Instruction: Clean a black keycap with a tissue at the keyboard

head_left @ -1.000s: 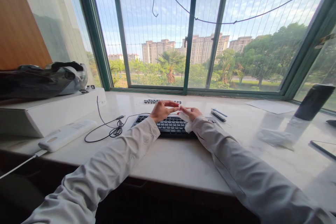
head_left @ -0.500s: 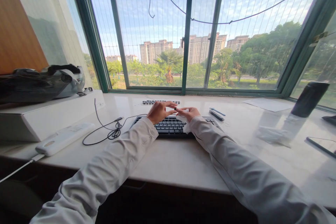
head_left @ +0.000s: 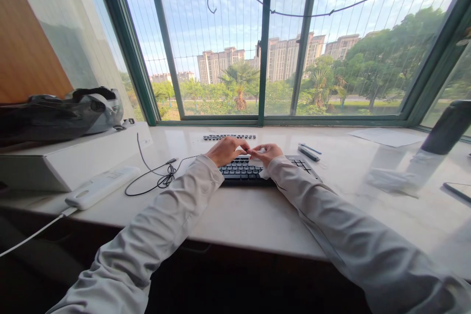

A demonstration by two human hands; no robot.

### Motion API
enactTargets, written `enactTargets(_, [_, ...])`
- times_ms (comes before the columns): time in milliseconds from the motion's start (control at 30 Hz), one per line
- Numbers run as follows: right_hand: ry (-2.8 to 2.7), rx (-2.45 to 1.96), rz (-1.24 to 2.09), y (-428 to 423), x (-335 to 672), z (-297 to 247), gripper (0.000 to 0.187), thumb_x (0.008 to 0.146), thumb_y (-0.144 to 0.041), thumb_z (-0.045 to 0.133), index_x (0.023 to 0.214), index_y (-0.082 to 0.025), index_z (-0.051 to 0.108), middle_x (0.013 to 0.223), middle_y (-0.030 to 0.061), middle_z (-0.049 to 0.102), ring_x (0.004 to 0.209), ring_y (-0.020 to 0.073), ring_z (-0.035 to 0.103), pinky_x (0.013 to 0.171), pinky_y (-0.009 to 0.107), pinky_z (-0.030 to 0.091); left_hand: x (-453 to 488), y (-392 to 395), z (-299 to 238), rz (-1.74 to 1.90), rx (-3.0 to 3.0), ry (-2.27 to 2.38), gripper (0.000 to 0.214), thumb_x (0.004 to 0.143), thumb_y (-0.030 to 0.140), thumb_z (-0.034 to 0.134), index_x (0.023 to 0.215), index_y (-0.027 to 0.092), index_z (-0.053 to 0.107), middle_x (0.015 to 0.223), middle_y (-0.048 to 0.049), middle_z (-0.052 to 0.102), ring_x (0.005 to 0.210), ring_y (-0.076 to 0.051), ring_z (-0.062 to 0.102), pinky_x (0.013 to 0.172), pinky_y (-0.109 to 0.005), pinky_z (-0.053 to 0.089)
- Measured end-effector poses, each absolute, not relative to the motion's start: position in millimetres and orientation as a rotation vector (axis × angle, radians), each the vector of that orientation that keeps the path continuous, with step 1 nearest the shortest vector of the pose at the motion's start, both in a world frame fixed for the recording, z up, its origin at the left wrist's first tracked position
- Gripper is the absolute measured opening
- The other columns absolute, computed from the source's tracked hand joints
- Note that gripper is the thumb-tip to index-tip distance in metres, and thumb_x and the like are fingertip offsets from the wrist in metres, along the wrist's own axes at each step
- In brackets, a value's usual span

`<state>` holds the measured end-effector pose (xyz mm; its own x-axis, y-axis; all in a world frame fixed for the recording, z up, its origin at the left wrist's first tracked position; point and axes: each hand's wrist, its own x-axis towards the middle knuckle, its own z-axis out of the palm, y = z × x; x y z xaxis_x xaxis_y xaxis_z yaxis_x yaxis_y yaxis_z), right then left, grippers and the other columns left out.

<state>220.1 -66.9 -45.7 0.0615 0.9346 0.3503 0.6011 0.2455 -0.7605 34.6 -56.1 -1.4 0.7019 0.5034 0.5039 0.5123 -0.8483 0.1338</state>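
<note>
My left hand (head_left: 225, 151) is closed in a pinch above a black keyboard (head_left: 244, 174). Between its fingertips is a small dark keycap (head_left: 248, 151), mostly covered by the fingers. My right hand (head_left: 271, 152) meets it there, its fingers closed on a thin white tissue (head_left: 256, 162) that hangs down over the keys. The fingertips of both hands touch around the keycap. Behind the hands, several loose dark keycaps (head_left: 230, 137) lie in rows on the white countertop (head_left: 235, 211).
A coiled black cable (head_left: 166, 179) and a white power strip (head_left: 101, 189) lie to the left, before a white box (head_left: 84, 159). Pen-like tools (head_left: 309, 152), crumpled clear plastic (head_left: 392, 181), paper (head_left: 386, 137) and a dark cylinder (head_left: 447, 127) are on the right. Windows stand behind.
The view has shifted slightly. My fingertips have closed in tighter around the keycap, which shows less than before. Both hands stay over the keyboard.
</note>
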Motion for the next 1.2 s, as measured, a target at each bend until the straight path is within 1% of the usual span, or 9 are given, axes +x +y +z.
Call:
enactTargets(67, [-1.650, -1.464, 0.471, -66.0, 219.7, -46.8, 0.050, 0.064, -0.063, 0.064, 0.078, -0.017, 0.075, 0.057, 0.0016, 0.063, 0.056, 0.0132, 0.054, 0.052, 0.024, 0.040, 29.9, -52.9, -0.1, -0.787, -2.887, -0.860, 0.019, 0.082, 0.027, 0.058, 0.095, 0.019, 0.069, 0.092, -0.0021, 0.071, 0.084, -0.016, 0.063, 0.078, -0.025, 0.043])
enactTargets(133, [-1.635, -1.473, 0.493, -64.6, 219.7, -47.8, 0.048, 0.064, -0.061, 0.065, 0.080, -0.017, 0.075, 0.059, 0.0024, 0.064, 0.057, 0.0146, 0.056, 0.054, 0.025, 0.042, 22.6, -48.1, 1.4, -0.727, -2.887, -0.966, 0.021, 0.080, 0.032, 0.059, 0.094, 0.020, 0.070, 0.091, -0.0024, 0.071, 0.082, -0.016, 0.063, 0.078, -0.026, 0.044])
enactTargets(333, [-1.643, -1.434, 0.524, -60.6, 220.1, -52.4, 0.040, 0.065, -0.054, 0.069, 0.081, -0.018, 0.074, 0.064, 0.0041, 0.068, 0.060, 0.0170, 0.061, 0.062, 0.031, 0.049, -3.4, -29.8, 6.8, -0.551, -3.063, -1.356, 0.028, 0.067, 0.040, 0.070, 0.086, 0.020, 0.073, 0.084, -0.0033, 0.073, 0.081, -0.017, 0.065, 0.072, -0.023, 0.045])
enactTargets(400, [-1.661, -1.428, 0.510, -59.7, 220.2, -53.9, 0.039, 0.066, -0.053, 0.069, 0.080, -0.018, 0.074, 0.065, 0.0041, 0.068, 0.060, 0.0173, 0.061, 0.063, 0.031, 0.050, -10.7, -25.7, 8.8, -0.443, -3.123, -1.450, 0.030, 0.064, 0.040, 0.072, 0.086, 0.020, 0.074, 0.081, -0.0035, 0.073, 0.079, -0.017, 0.065, 0.072, -0.023, 0.045])
enactTargets(500, [-1.676, -1.426, 0.489, -58.5, 220.6, -55.3, 0.038, 0.066, -0.053, 0.068, 0.080, -0.018, 0.074, 0.065, 0.0043, 0.067, 0.061, 0.0178, 0.062, 0.063, 0.032, 0.050, -20.1, -20.8, 10.5, -0.269, -3.160, -1.485, 0.031, 0.062, 0.041, 0.074, 0.086, 0.023, 0.075, 0.085, -0.0019, 0.074, 0.084, -0.017, 0.064, 0.075, -0.022, 0.043])
enactTargets(600, [-1.701, -1.436, 0.463, -58.2, 220.9, -55.4, 0.037, 0.067, -0.053, 0.068, 0.079, -0.018, 0.074, 0.067, 0.0052, 0.068, 0.064, 0.0190, 0.062, 0.063, 0.033, 0.049, -27.0, -13.8, 7.7, -0.196, -3.182, -1.486, 0.032, 0.058, 0.042, 0.076, 0.085, 0.025, 0.075, 0.090, -0.0007, 0.073, 0.089, -0.018, 0.063, 0.079, -0.022, 0.042])
enactTargets(733, [-1.709, -1.453, 0.453, -60.3, 219.8, -53.7, 0.035, 0.068, -0.052, 0.067, 0.078, -0.019, 0.074, 0.068, 0.0051, 0.068, 0.065, 0.0194, 0.062, 0.063, 0.033, 0.049, -30.8, -4.1, -0.4, -0.110, -3.238, -1.562, 0.038, 0.056, 0.045, 0.077, 0.087, 0.024, 0.075, 0.090, -0.0022, 0.074, 0.089, -0.018, 0.064, 0.078, -0.022, 0.043])
enactTargets(900, [-1.715, -1.445, 0.448, -63.2, 218.3, -52.1, 0.034, 0.067, -0.050, 0.069, 0.076, -0.018, 0.074, 0.066, 0.0053, 0.067, 0.064, 0.0196, 0.062, 0.064, 0.033, 0.049, -29.6, -3.1, -2.6, -0.091, -3.203, -1.656, 0.039, 0.056, 0.047, 0.076, 0.088, 0.025, 0.076, 0.088, -0.0024, 0.074, 0.087, -0.018, 0.065, 0.076, -0.022, 0.044])
enactTargets(1200, [-1.737, -1.442, 0.451, -62.1, 218.3, -53.7, 0.032, 0.067, -0.049, 0.070, 0.077, -0.019, 0.074, 0.064, 0.0050, 0.067, 0.062, 0.0195, 0.061, 0.064, 0.034, 0.049, -27.2, -5.5, -2.9, -0.168, -3.169, -1.745, 0.039, 0.050, 0.046, 0.079, 0.082, 0.025, 0.077, 0.082, -0.0022, 0.074, 0.085, -0.020, 0.065, 0.074, -0.022, 0.043])
